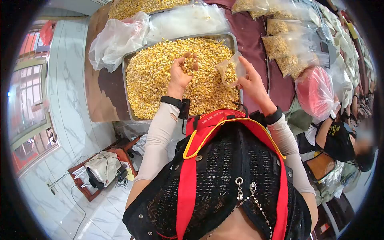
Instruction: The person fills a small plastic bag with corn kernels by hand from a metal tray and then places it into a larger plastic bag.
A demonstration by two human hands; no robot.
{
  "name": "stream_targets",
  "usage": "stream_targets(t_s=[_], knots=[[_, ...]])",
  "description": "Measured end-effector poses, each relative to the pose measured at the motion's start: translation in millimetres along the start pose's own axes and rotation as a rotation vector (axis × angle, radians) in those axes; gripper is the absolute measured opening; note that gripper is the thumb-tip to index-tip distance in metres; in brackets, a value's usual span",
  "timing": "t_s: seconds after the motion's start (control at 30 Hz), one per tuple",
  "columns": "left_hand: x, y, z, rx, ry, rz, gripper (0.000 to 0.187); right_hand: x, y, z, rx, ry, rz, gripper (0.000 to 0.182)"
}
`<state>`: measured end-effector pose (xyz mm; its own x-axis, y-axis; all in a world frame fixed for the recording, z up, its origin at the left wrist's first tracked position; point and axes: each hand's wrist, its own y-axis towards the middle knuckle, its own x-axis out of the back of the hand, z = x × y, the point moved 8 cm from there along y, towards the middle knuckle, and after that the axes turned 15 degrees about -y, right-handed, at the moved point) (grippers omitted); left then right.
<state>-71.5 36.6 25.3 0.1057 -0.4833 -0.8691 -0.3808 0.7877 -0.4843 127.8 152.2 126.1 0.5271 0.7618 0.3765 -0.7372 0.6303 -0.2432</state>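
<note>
Nearest, at the bottom of the frame, red apron straps (187, 196) run over a black vest (160, 200). Beyond them, at upper centre, a metal tray (226, 37) holds a broad heap of yellow corn kernels (154, 80), its rim apparently serving to keep the loose grain from spreading.

Over the heap, the left hand (183, 72) is turned palm up, fingers curled in a loose scoop around some kernels, likely so that they do not spill. The right hand (251, 80) pinches a small clear plastic bag (229, 73) between thumb and fingers by its right side; some kernels sit inside. Held above the tray, the bag would drop any stray grain back onto the heap.

Farther off, a crumpled plastic bag (116, 42) lies at upper left, just beside the tray, and another corn heap (140, 7) fills the top edge. At upper right, filled bags (276, 47) lie grouped on maroon cloth (250, 36), perhaps to stay clear of the loose grain.
</note>
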Motion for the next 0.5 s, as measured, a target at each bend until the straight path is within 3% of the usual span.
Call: stream_targets(t_s=[0.03,0.1,0.17,0.43,0.5], knots=[[-5.8,-3.4,4.6,0.010,-0.046,-0.007,0.024,0.3,0.8,-2.1,0.003,0.001,0.000,0.067],[-17.7,-7.2,9.1,0.019,-0.090,-0.014,0.023,4.2,1.9,4.4,0.164,-0.311,-0.061,0.067],[-32.9,-9.1,20.0,0.124,-0.081,0.052,0.021,4.6,2.3,2.3,0.159,-0.335,-0.065,0.067],[-114.5,-23.1,86.1,0.208,-0.065,0.143,0.028,11.0,-4.0,1.0,0.113,-0.293,-0.115,0.062],[-132.2,-24.5,108.4,0.262,-0.048,0.244,0.031,13.4,-5.9,2.8,0.124,-0.305,-0.118,0.061]])
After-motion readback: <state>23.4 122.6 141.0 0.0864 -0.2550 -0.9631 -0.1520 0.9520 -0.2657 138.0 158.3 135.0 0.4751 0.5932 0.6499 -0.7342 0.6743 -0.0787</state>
